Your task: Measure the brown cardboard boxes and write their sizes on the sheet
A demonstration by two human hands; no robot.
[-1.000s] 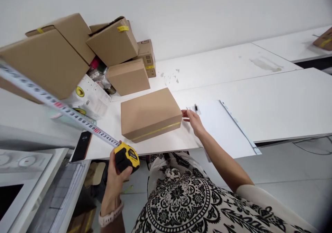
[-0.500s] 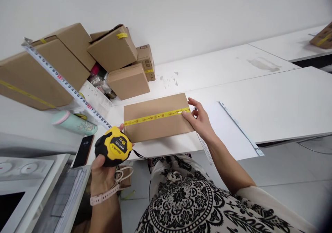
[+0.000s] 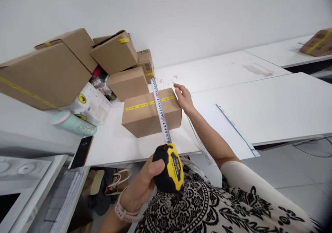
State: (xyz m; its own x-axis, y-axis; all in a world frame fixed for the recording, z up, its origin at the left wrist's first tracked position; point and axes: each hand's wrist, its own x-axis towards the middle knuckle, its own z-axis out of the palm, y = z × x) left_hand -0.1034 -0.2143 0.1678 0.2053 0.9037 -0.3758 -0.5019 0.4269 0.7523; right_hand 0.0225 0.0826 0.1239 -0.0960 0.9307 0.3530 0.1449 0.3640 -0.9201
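Note:
A brown cardboard box (image 3: 145, 117) with a yellow tape strip lies on the white table (image 3: 259, 101) in front of me. My left hand (image 3: 145, 182) is closed round a black and yellow tape measure (image 3: 169, 170) below the table's near edge. Its white blade (image 3: 160, 110) runs up across the box top to the far edge. My right hand (image 3: 184, 97) rests at the box's far right corner, fingers spread and touching the box.
Several cardboard boxes (image 3: 52, 70) are piled at the back left against the wall. A pale green bottle (image 3: 74, 123) and a black phone (image 3: 81, 147) lie at the left. A white sheet (image 3: 223, 129) lies right of the box. Another box (image 3: 317, 42) sits far right.
My left hand swung the tape measure from the left to the middle, and the blade now lies across the box. The box has turned onto another face. My right hand moved to its far corner.

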